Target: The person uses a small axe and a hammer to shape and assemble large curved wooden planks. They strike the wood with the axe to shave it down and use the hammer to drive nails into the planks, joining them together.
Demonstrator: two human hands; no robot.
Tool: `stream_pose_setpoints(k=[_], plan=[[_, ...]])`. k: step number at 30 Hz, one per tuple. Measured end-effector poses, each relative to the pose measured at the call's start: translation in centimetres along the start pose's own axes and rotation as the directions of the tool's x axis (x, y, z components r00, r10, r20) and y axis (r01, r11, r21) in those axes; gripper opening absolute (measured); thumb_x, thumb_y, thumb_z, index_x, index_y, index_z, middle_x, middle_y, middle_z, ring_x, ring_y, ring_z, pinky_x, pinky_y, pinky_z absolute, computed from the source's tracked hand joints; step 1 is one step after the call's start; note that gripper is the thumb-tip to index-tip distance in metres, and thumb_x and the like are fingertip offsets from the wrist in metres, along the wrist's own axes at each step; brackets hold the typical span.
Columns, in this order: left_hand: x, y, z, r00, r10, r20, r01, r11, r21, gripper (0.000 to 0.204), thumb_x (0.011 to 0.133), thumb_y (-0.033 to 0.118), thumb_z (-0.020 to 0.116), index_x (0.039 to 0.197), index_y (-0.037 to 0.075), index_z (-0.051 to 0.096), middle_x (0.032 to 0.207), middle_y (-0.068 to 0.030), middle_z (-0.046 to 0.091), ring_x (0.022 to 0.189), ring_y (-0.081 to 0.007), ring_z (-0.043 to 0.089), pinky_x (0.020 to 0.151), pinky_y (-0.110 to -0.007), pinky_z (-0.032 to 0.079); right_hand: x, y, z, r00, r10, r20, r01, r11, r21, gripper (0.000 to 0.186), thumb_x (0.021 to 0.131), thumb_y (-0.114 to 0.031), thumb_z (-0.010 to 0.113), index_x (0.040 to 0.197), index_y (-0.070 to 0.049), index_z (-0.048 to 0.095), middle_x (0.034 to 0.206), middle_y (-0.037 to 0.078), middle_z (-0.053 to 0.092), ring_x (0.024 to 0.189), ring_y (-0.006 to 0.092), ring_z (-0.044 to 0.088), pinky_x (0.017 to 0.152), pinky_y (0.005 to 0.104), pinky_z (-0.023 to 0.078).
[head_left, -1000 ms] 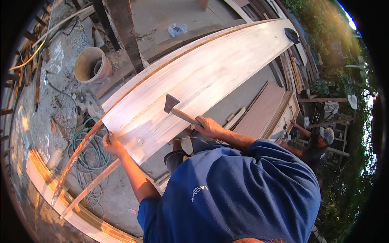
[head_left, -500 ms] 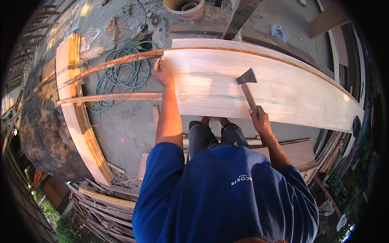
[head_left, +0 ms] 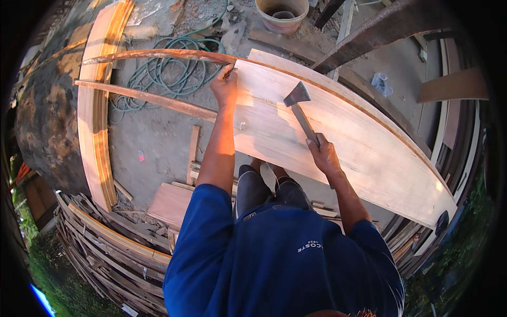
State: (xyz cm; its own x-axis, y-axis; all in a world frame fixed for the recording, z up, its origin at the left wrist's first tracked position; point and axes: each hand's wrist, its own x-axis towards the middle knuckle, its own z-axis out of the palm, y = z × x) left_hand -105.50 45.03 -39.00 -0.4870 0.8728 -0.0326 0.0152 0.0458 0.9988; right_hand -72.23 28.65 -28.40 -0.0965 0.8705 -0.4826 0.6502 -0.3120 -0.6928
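My right hand (head_left: 324, 156) grips the wooden handle of a hatchet (head_left: 298, 95), its grey head raised over a wide pale wooden board (head_left: 317, 129). My left hand (head_left: 225, 87) is closed at the board's left end, just under a long curved wooden strip (head_left: 174, 54). Its fingers are pressed together against the strip's lower edge; whatever is pinched between them is too small to make out. The strip runs along the board's far edge and sticks out to the left. A second, straighter strip (head_left: 158, 99) passes behind my left forearm.
Stacked planks (head_left: 96, 116) support the strips' left ends. A coiled green hose (head_left: 169, 74) lies on the floor beyond. At the far side are a bucket (head_left: 282, 16) and a slanting dark beam (head_left: 380, 34). Scrap wood (head_left: 116, 248) is heaped at lower left.
The hatchet has come left, nearer to my left hand. My left hand stays at the board's end by the curved strip. The whole view has turned, so the board now slants down to the right.
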Motion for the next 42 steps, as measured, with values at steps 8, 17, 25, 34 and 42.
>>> stream_pose_setpoints(k=[8, 17, 25, 34, 42], plan=[[1.4, -1.3, 2.1, 0.999, 0.000, -0.049, -0.001, 1.000, -0.018, 0.024, 0.095, 0.012, 0.076, 0.111, -0.005, 0.077, 0.103, -0.0052, 0.076, 0.094, -0.0116, 0.068, 0.086, -0.027, 0.053, 1.5, -1.9, 0.7, 0.999, -0.023, 0.024, 0.022, 0.998, 0.058, 0.028, 0.104, -0.025, 0.063, 0.108, 0.003, 0.059, 0.070, 0.024, 0.062, 0.063, 0.0364, 0.064, 0.062, 0.0458, 0.048], [1.6, -2.9, 2.1, 0.940, 0.340, -0.011, -0.317, 0.888, 0.333, 0.015, 0.092, 0.009, 0.072, 0.100, -0.002, 0.078, 0.103, -0.0149, 0.073, 0.097, -0.0321, 0.069, 0.088, -0.040, 0.055, 6.0, -6.8, 0.0, 0.994, -0.110, 0.006, 0.109, 0.992, 0.063, 0.030, 0.106, -0.026, 0.062, 0.112, 0.003, 0.058, 0.071, 0.023, 0.064, 0.063, 0.0343, 0.064, 0.062, 0.0443, 0.049], [1.4, -3.5, 2.1, 0.937, 0.348, -0.028, -0.329, 0.905, 0.269, 0.015, 0.093, 0.010, 0.076, 0.102, -0.001, 0.079, 0.105, -0.0134, 0.075, 0.101, -0.0263, 0.069, 0.093, -0.035, 0.052, 8.8, -14.3, -1.4, 0.984, -0.178, 0.006, 0.178, 0.984, -0.015, 0.031, 0.106, -0.028, 0.062, 0.117, 0.001, 0.058, 0.077, 0.026, 0.069, 0.076, 0.0398, 0.074, 0.067, 0.0465, 0.054], [1.3, -2.9, 2.5, 0.872, 0.483, 0.082, -0.457, 0.741, 0.493, 0.017, 0.084, 0.010, 0.079, 0.101, 0.006, 0.079, 0.108, -0.0103, 0.075, 0.104, -0.0319, 0.063, 0.093, -0.041, 0.051, 12.7, -13.6, 1.5, 0.932, -0.361, -0.015, 0.326, 0.857, -0.399, 0.033, 0.105, -0.033, 0.058, 0.124, -0.006, 0.051, 0.105, 0.026, 0.073, 0.085, 0.0462, 0.073, 0.075, 0.0568, 0.057], [1.2, -3.0, 2.0, 0.893, 0.446, 0.057, -0.428, 0.803, 0.416, 0.022, 0.085, 0.006, 0.069, 0.105, 0.004, 0.076, 0.115, -0.0139, 0.070, 0.103, -0.0339, 0.062, 0.092, -0.042, 0.051, 12.4, -14.8, 0.3, 0.915, -0.389, -0.111, 0.334, 0.881, -0.334, 0.040, 0.106, -0.036, 0.060, 0.129, -0.005, 0.051, 0.097, 0.025, 0.073, 0.084, 0.0472, 0.072, 0.074, 0.0548, 0.057]])
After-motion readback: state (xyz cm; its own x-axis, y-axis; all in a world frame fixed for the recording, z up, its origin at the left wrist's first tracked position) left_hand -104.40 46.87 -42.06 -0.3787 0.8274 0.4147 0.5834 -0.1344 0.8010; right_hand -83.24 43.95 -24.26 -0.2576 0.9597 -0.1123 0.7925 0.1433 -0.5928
